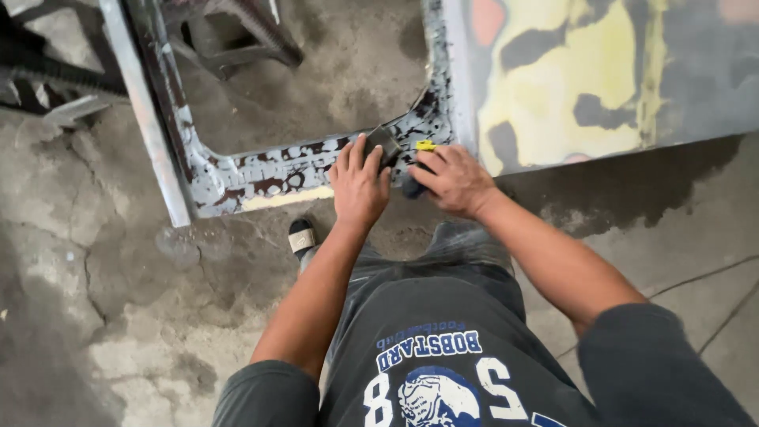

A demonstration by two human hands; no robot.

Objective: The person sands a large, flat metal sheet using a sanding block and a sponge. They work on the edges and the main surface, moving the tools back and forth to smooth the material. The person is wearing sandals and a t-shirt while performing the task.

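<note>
My left hand [358, 183] presses a small dark sanding block [384, 142] against the lower frame of a car door panel [261, 175], whose paint is worn into grey, black and rust patches. My right hand [453, 179] rests just right of it, fingers closed around a dark tool with a yellow tip [424, 145] touching the same corner of the frame. Both hands sit side by side, nearly touching.
The panel's right part [585, 79] carries yellow and grey filler patches. The window opening shows concrete floor and a metal stand [245, 35]. My sandalled foot [301, 236] is below the frame. A wet dark stain [632, 190] spreads under the panel.
</note>
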